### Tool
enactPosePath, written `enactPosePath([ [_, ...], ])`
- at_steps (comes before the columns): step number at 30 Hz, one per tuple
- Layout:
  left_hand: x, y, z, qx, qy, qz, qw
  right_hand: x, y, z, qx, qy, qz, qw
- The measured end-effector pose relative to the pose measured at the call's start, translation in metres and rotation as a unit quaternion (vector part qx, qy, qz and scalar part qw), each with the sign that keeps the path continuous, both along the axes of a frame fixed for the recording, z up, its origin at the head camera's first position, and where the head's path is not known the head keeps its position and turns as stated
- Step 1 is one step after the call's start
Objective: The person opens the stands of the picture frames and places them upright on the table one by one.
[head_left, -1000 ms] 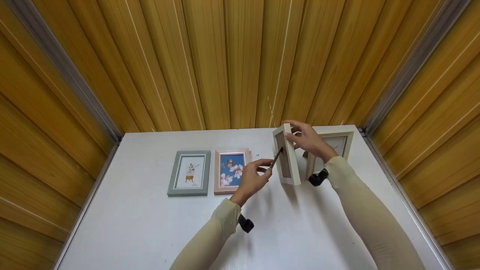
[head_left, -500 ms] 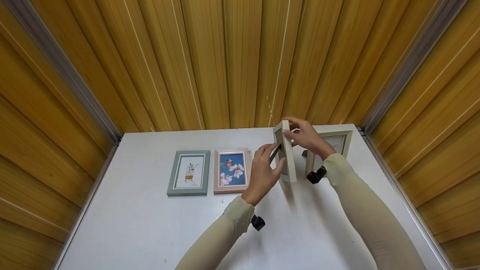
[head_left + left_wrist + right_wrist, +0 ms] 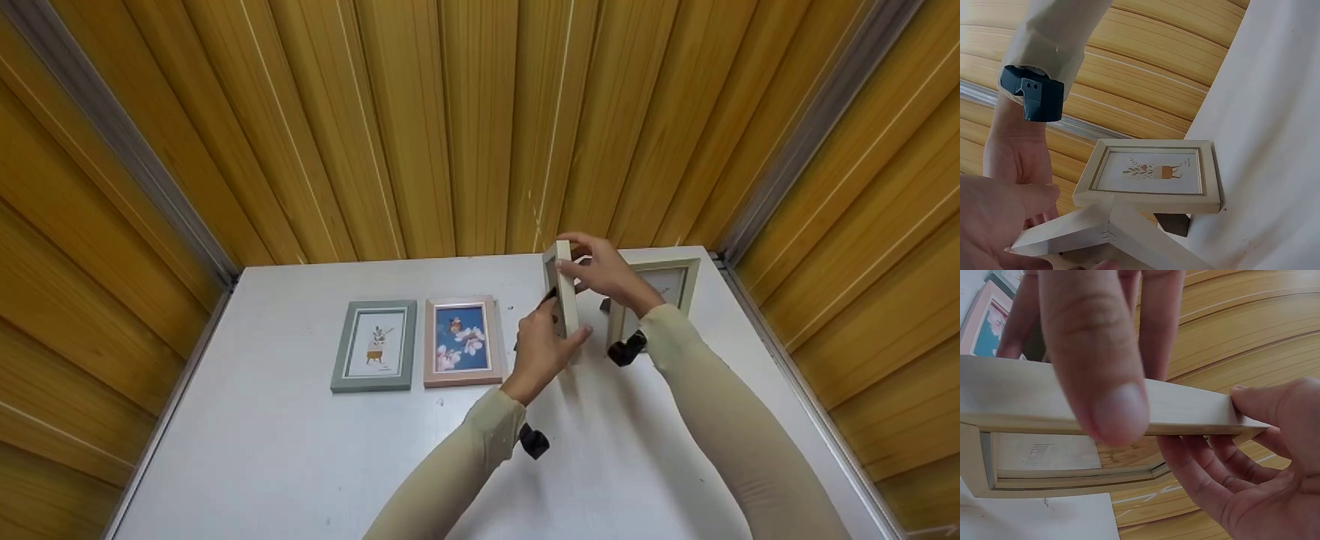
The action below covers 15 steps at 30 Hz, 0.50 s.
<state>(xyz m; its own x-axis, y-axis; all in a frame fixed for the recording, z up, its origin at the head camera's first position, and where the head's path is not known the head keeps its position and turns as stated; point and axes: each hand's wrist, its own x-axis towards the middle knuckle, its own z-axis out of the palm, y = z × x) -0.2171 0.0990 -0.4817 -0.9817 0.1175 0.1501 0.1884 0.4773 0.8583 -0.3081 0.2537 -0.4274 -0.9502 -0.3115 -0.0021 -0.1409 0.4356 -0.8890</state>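
Observation:
A cream picture frame [image 3: 568,304] stands nearly edge-on above the white table. My right hand [image 3: 609,274] grips its upper end, thumb on the near side edge and fingers round the far face; the right wrist view shows this right hand [image 3: 1275,455] at the frame's corner. My left hand [image 3: 540,349] is at the lower part, with fingers behind the back and thumb across the side edge. The dark stand leg [image 3: 552,293] on the back is mostly hidden by the left fingers. In the left wrist view, the frame's pale corner [image 3: 1109,225] lies beside my left hand [image 3: 994,216].
A second cream picture frame [image 3: 691,286] stands propped behind my right wrist. To the left are a grey-green frame [image 3: 411,349] with a plant picture and a pink frame [image 3: 430,345] with blossoms. The white table [image 3: 285,450] meets wood-patterned walls [image 3: 480,127].
My left hand has moved right and up from the stand leg onto the held frame, its thumb now across the edge. The held frame has turned more edge-on and shifted slightly left.

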Motion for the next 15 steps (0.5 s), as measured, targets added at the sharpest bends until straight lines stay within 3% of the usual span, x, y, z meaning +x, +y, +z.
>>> enactPosePath([
  [6,-0.0032,0.0009,-0.0026,0.032,-0.042,0.017,0.9985,0.0009,-0.0036,-0.0018,0.005,0.003,0.002,1.0],
  [15,-0.0058,-0.0007,-0.005,0.053,-0.048,0.036,0.9968,0.0042,-0.0091,-0.0032,0.014,0.002,-0.003,1.0],
])
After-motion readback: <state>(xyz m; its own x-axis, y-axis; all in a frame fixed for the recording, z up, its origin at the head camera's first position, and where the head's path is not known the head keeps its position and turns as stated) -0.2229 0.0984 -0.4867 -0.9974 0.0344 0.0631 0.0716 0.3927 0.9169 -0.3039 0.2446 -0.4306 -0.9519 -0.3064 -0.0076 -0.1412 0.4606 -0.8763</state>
